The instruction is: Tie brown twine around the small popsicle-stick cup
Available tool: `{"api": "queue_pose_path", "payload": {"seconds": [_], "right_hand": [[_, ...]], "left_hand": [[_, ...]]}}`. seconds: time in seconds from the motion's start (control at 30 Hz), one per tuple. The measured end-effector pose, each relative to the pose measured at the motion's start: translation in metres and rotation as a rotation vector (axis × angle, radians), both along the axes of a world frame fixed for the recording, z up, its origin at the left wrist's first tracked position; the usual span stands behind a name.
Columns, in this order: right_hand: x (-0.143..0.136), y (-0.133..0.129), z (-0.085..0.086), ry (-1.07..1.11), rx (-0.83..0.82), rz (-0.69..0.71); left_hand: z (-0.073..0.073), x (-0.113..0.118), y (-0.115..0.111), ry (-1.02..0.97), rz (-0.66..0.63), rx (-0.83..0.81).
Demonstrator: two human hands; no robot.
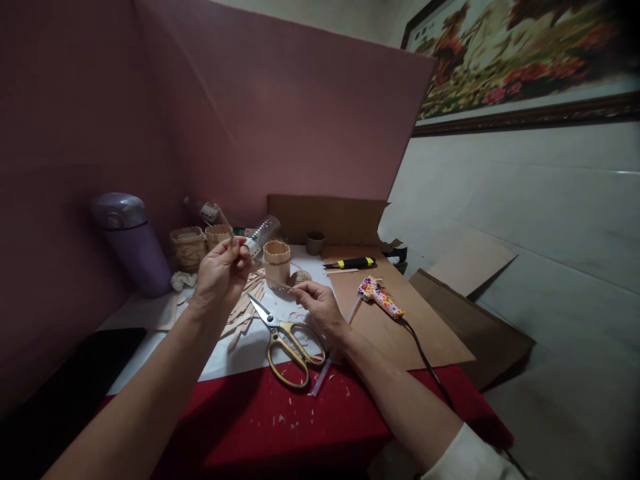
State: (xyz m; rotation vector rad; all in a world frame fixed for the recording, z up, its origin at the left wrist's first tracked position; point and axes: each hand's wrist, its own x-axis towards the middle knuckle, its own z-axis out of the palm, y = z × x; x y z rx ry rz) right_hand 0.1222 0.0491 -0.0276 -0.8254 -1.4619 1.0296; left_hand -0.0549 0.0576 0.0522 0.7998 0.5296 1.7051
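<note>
My left hand (pixel 225 267) is raised over the left side of the table, its thumb and fingers pinched on a thin brown length of twine. Lower and to the right, my right hand (pixel 320 307) pinches the same kind of strand, which runs between the two hands. Just behind it stands a round holder faced with wooden sticks (pixel 277 265), and a ball of twine (pixel 301 277) sits at its right. Large scissors with gold handles (pixel 283 337) lie with blades parted, beside my right hand. Loose flat wooden sticks (pixel 245 313) are piled below my left hand.
A patterned glue gun (pixel 381 297) with a black cord lies on cardboard (pixel 420 333) at right, near a yellow-black utility knife (pixel 350 263). A purple bottle (pixel 135 247), two stick-covered pots (pixel 189 248), a clear plastic bottle (pixel 266 230) and a small brown pot (pixel 315 243) stand behind.
</note>
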Motion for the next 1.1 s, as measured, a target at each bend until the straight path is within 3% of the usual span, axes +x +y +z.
{"api": "queue_pose_path", "payload": {"seconds": [0.2, 0.37, 0.43, 0.5, 0.53, 0.57, 0.67, 0.73, 0.9, 1.1], "right_hand": [[0.004, 0.000, -0.002, -0.112, 0.075, -0.090], [0.005, -0.004, -0.002, -0.287, 0.249, -0.127], [0.006, -0.005, -0.002, -0.333, 0.291, -0.149], [0.006, -0.005, -0.003, -0.350, 0.303, -0.161], [0.006, -0.005, -0.003, -0.355, 0.306, -0.161], [0.006, -0.005, -0.003, -0.361, 0.310, -0.159], [0.006, -0.005, -0.003, -0.403, 0.348, -0.158], [0.007, -0.005, -0.003, -0.450, 0.389, -0.180], [0.008, -0.006, -0.003, -0.564, 0.468, -0.237], [0.006, -0.008, -0.004, -0.630, 0.488, -0.282]], "left_hand": [[-0.027, -0.014, 0.007, -0.073, 0.138, -0.096], [-0.040, -0.023, 0.010, 0.393, 0.467, -0.292], [-0.039, -0.023, 0.005, 0.605, 0.670, -0.203], [-0.036, -0.018, -0.004, 0.806, 0.963, 0.020], [-0.035, -0.012, -0.010, 0.880, 0.992, 0.125], [-0.035, -0.006, -0.015, 0.946, 0.918, 0.224], [-0.044, 0.017, -0.024, 1.056, 0.357, 0.440], [-0.054, 0.028, -0.024, 1.031, 0.201, 0.418], [-0.070, 0.034, -0.018, 1.004, 0.180, 0.334], [-0.063, 0.034, -0.024, 1.067, 0.231, 0.311]]}}
